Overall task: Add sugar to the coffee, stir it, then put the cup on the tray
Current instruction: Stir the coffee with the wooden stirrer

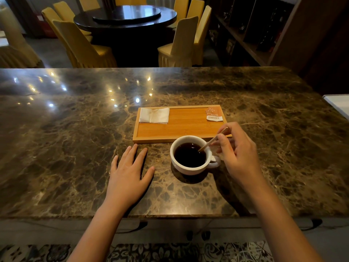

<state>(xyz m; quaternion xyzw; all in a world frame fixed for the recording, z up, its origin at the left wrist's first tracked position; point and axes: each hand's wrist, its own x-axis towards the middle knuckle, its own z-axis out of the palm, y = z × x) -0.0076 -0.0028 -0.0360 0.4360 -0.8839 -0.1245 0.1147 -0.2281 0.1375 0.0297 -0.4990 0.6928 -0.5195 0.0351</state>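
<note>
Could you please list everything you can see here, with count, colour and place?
cup: one, white, holding dark coffee, on the counter just in front of the tray
stick: one, wooden, its tip in the coffee
tray: one, wooden, mid-counter
napkin: one, white, tray's far left corner
packet: one, orange, tray's far right corner
counter: one, brown marble
round table: one, dark, behind
chairs: several, yellow-covered, around it
left hand: flat on the counter
right hand: pinching the stick

The stick's (213, 139) lower tip is sunk in dark coffee (188, 155). Print on the sugar packet (214, 114) is too small to read. The shelf's (255, 31) contents are lost in shadow.
</note>
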